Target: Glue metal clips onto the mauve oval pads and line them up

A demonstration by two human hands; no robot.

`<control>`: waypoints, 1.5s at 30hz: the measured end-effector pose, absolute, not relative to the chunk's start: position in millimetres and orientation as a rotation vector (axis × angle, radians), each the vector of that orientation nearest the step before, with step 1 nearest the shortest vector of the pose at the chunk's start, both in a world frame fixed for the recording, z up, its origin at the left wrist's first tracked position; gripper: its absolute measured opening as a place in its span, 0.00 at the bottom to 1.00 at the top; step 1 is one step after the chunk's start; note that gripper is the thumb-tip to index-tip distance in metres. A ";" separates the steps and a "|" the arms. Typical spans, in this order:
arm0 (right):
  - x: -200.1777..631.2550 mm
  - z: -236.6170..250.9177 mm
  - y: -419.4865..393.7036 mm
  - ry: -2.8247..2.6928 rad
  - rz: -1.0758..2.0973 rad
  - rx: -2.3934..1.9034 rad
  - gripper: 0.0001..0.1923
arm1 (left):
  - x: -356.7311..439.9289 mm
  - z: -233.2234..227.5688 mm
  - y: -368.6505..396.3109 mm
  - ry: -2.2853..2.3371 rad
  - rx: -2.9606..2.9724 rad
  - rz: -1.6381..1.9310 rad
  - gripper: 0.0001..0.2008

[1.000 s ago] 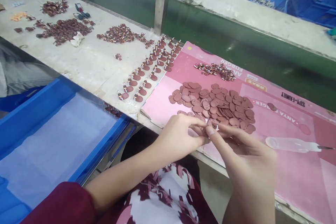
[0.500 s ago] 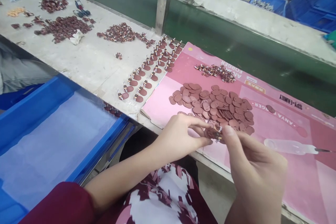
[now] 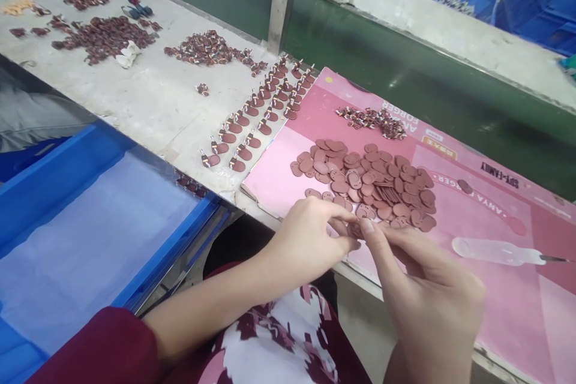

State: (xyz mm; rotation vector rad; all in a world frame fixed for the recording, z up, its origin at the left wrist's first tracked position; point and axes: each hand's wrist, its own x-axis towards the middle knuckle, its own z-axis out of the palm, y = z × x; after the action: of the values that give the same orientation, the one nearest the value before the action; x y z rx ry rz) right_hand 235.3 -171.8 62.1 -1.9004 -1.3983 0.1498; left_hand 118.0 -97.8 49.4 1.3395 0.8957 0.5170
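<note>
My left hand [image 3: 310,237] and my right hand [image 3: 420,279] meet at the near edge of a pink printed sheet [image 3: 495,288]. Together their fingertips pinch one small brown oval tag [image 3: 355,229], mostly hidden by the fingers. Just beyond lies a heap of flat brown oval tags [image 3: 373,183]. A small pile of tiny metal-and-brown fittings [image 3: 371,119] sits further back on the sheet. To the left, finished tags with fittings [image 3: 258,117] lie in two rows on the grey bench.
A clear squeeze bottle with a needle tip [image 3: 499,250] lies on the sheet at right. A blue bin lined with white paper [image 3: 90,228] stands at lower left. More brown piles [image 3: 103,39] sit far left. A green belt [image 3: 405,72] and a metal post [image 3: 281,0] run behind.
My right hand drew back to the right with the tag half a second ago, and has now come back left so both hands' fingertips close on it again.
</note>
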 end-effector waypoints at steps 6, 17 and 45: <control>234.5 62.8 -169.9 -1.379 0.214 -1.907 0.09 | 115.9 47.5 -95.9 0.899 1.353 0.500 0.11; 235.1 62.0 -169.0 -1.345 0.235 -1.875 0.07 | 117.6 46.8 -94.0 0.869 1.371 0.542 0.10; 268.3 65.8 -144.7 -1.055 0.702 -1.974 0.18 | 103.6 46.7 -82.7 0.801 1.240 0.562 0.11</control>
State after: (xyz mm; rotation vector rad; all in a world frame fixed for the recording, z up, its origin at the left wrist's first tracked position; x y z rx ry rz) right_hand 268.3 -144.7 65.8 -1.9737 -1.0552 0.7016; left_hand 103.6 -82.7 46.7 1.2404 0.8006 0.5616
